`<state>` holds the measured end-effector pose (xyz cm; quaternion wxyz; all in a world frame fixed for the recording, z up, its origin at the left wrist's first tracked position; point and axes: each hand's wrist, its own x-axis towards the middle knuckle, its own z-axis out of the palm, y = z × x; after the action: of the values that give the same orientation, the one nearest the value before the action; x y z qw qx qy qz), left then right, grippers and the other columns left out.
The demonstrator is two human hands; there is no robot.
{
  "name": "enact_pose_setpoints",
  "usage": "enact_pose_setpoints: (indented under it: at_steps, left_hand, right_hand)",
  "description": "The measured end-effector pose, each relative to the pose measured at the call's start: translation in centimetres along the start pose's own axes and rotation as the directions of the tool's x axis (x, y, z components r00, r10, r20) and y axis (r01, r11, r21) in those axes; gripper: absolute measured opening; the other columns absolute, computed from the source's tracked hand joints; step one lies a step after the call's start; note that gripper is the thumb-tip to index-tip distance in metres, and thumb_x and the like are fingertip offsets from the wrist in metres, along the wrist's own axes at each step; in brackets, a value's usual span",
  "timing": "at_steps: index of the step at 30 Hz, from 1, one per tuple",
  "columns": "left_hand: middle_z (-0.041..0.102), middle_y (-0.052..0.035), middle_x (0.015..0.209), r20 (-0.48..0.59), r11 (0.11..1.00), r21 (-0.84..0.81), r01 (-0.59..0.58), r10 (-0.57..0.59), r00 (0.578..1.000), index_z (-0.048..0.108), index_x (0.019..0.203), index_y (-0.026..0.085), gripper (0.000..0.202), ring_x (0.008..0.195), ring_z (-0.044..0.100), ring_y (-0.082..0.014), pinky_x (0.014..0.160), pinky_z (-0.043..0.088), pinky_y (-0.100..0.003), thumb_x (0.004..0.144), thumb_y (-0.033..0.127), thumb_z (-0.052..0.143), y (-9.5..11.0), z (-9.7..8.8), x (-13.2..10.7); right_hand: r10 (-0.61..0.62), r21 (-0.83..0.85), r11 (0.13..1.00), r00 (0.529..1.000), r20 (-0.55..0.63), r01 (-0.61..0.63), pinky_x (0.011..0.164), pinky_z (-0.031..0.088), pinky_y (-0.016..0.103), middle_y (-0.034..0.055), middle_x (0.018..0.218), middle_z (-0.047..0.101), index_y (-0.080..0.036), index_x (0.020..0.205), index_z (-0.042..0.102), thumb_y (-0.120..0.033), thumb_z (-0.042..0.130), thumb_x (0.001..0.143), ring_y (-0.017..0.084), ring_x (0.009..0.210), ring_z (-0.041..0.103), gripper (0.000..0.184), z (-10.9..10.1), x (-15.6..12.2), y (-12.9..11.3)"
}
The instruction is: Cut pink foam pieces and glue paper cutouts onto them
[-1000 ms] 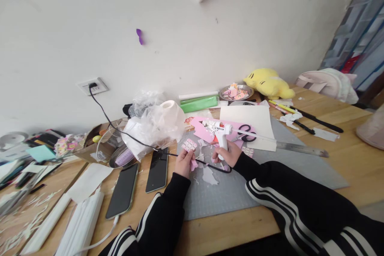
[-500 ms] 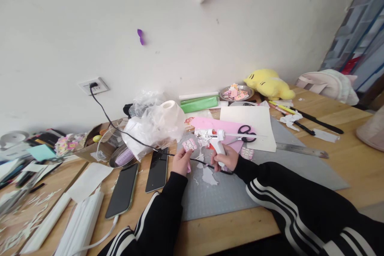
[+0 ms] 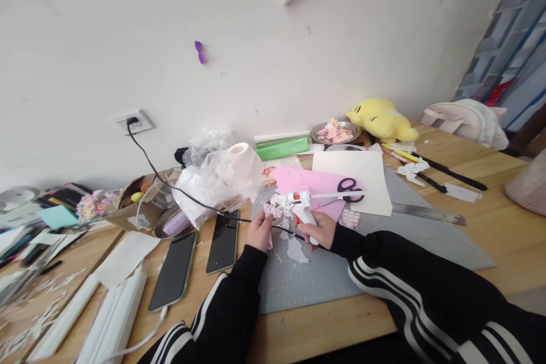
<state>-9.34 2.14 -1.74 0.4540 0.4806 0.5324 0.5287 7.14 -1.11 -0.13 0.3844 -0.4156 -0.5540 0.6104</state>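
Note:
My right hand (image 3: 319,231) is wrapped round the handle of a white hot glue gun (image 3: 305,218); a clear glue stick (image 3: 336,195) sticks out of its back. My left hand (image 3: 259,232) pinches a small pink patterned piece (image 3: 273,210), held up at the gun's nozzle end. Whether the nozzle touches the piece I cannot tell. Below both hands lies a grey cutting mat (image 3: 294,287) with white paper scraps (image 3: 297,251) on it. Another pink patterned piece (image 3: 351,218) lies to the right of my right hand.
Black-handled scissors (image 3: 350,189) rest on pink paper (image 3: 311,182) beside a white sheet (image 3: 375,179). A steel ruler (image 3: 429,214) lies to the right. Two phones (image 3: 174,273) are on the left. A black cable (image 3: 149,153) runs from the wall socket (image 3: 132,123) towards my hands.
The glue gun has tilted and moved down and left, bringing its nozzle end to the pink patterned piece. My left hand has shifted slightly right.

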Motion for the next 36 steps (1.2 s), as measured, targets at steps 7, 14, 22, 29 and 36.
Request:
enact_pose_setpoints:
  at_steps: [7, 14, 22, 29, 36]
  left_hand:
    - [0.054, 0.0022, 0.045, 0.014, 1.0, -0.016, -0.011, 0.012, 1.0, 0.06, 0.064, 0.014, 0.015, 0.053, 0.055, -0.0144, 0.049, 0.04, -0.021, 0.058, 0.027, 0.061, -0.08, 0.04, 0.05]
    - [0.056, 0.0009, 0.048, 0.024, 0.999, -0.038, -0.019, 0.02, 1.0, 0.061, 0.065, 0.014, 0.015, 0.057, 0.056, -0.0153, 0.051, 0.041, -0.022, 0.058, 0.027, 0.061, -0.07, 0.06, 0.06]
    - [0.057, 0.0006, 0.048, 0.03, 0.999, -0.046, -0.016, 0.017, 0.999, 0.06, 0.064, 0.014, 0.016, 0.058, 0.057, -0.0157, 0.051, 0.042, -0.023, 0.057, 0.028, 0.061, 0.08, 0.09, 0.01]
    - [0.055, 0.001, 0.046, 0.027, 0.999, -0.051, -0.006, 0.008, 1.0, 0.061, 0.066, 0.014, 0.019, 0.055, 0.057, -0.0159, 0.049, 0.042, -0.023, 0.057, 0.031, 0.062, 0.29, 0.12, -0.1]
    - [0.05, 0.0035, 0.041, 0.006, 0.998, -0.062, 0.005, -0.004, 1.0, 0.06, 0.065, 0.014, 0.018, 0.047, 0.052, -0.0125, 0.044, 0.038, -0.02, 0.057, 0.031, 0.062, 0.5, 0.16, -0.18]
  right_hand:
    - [-0.007, -0.016, 1.0, 1.0, -0.021, 0.007, 0.031, 0.034, 0.017, -0.0082, 0.039, 0.044, -0.017, 0.071, 0.045, -0.025, 0.046, 0.07, 0.006, 0.029, 0.039, 0.008, 0.01, 0.01, 0.01]
    - [-0.012, -0.026, 1.0, 0.999, -0.044, 0.011, 0.03, 0.033, 0.016, -0.0082, 0.038, 0.043, -0.017, 0.068, 0.044, -0.024, 0.046, 0.069, 0.005, 0.029, 0.037, 0.007, 0.2, 0.07, 0.09]
    - [-0.046, -0.043, 0.998, 0.999, -0.019, 0.045, 0.03, 0.032, 0.015, -0.0081, 0.038, 0.043, -0.017, 0.065, 0.043, -0.025, 0.045, 0.068, 0.005, 0.029, 0.038, 0.009, 0.11, 0.1, 0.28]
    - [-0.047, -0.062, 0.997, 0.998, -0.04, 0.044, 0.031, 0.032, 0.016, -0.0076, 0.038, 0.044, -0.017, 0.063, 0.043, -0.023, 0.045, 0.068, 0.005, 0.03, 0.038, 0.008, 0.16, 0.15, 0.31]
    - [-0.061, -0.076, 0.995, 0.997, -0.041, 0.058, 0.032, 0.033, 0.016, -0.008, 0.038, 0.044, -0.017, 0.063, 0.043, -0.022, 0.044, 0.067, 0.005, 0.03, 0.038, 0.007, 0.11, 0.06, 0.28]
